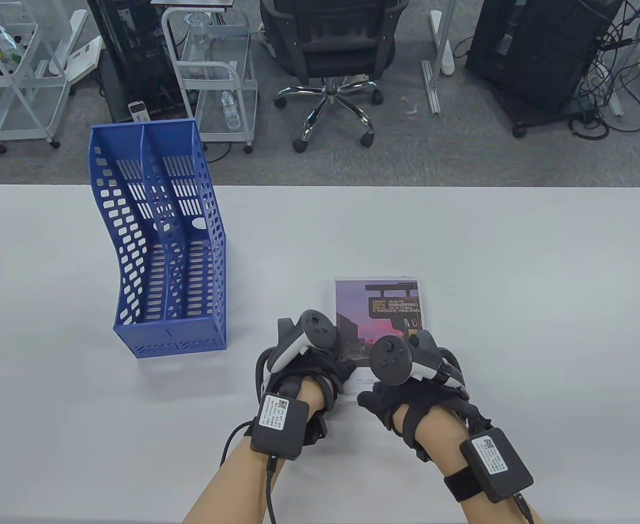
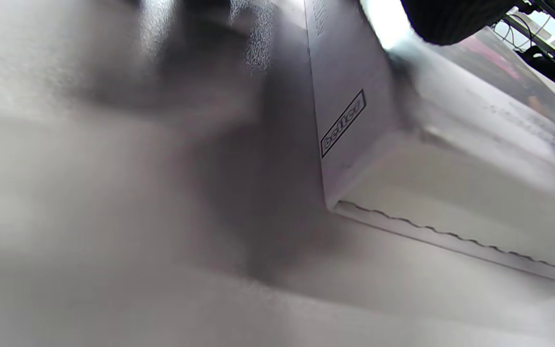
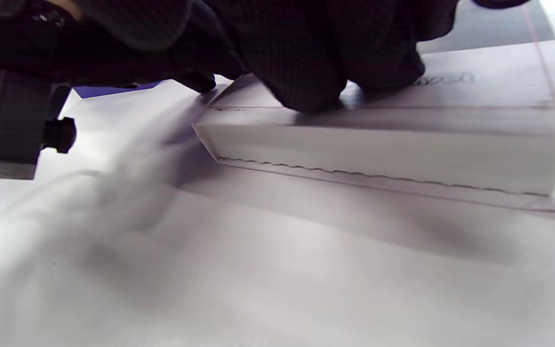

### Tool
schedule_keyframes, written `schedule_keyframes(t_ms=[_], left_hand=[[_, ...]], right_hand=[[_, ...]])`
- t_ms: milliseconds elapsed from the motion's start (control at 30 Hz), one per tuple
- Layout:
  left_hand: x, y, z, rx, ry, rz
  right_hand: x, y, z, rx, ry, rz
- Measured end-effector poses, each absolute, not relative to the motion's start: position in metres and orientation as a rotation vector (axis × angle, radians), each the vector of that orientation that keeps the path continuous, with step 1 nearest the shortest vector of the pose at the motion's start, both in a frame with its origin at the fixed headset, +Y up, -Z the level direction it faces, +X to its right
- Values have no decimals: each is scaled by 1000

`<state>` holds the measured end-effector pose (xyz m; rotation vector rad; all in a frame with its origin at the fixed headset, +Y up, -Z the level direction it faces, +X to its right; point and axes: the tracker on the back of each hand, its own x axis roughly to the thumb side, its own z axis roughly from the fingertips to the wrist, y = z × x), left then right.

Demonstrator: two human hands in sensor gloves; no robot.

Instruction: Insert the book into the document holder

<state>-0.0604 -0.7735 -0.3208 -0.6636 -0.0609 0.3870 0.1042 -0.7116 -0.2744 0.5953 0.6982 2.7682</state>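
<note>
The book (image 1: 377, 311), with a purple dusk photo on its cover, lies flat on the white table (image 1: 461, 245). The blue two-slot document holder (image 1: 161, 234) stands upright to its left, well apart from it. My left hand (image 1: 320, 376) is at the book's near left corner, by the spine (image 2: 350, 115); one gloved fingertip (image 2: 441, 19) touches the cover's edge. My right hand (image 1: 401, 393) rests on the near end of the cover, fingers (image 3: 306, 72) pressing down on the book (image 3: 378, 144). The trackers hide both hands' fingers in the table view.
Beyond the table's far edge stand an office chair (image 1: 330, 54), white wire carts (image 1: 216, 71) and dark computer cases (image 1: 538, 49). A sliver of the blue holder (image 3: 109, 90) shows in the right wrist view.
</note>
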Motion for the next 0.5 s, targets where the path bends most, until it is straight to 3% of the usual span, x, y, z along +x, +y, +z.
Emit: schedule_keyframes(t_ms=[267, 500], left_hand=[[-65, -768, -320, -644, -55, 482], [-74, -768, -318, -656, -35, 522]], right_hand=[[128, -703, -288, 495, 396, 2781], [158, -738, -305, 270, 551, 2728]])
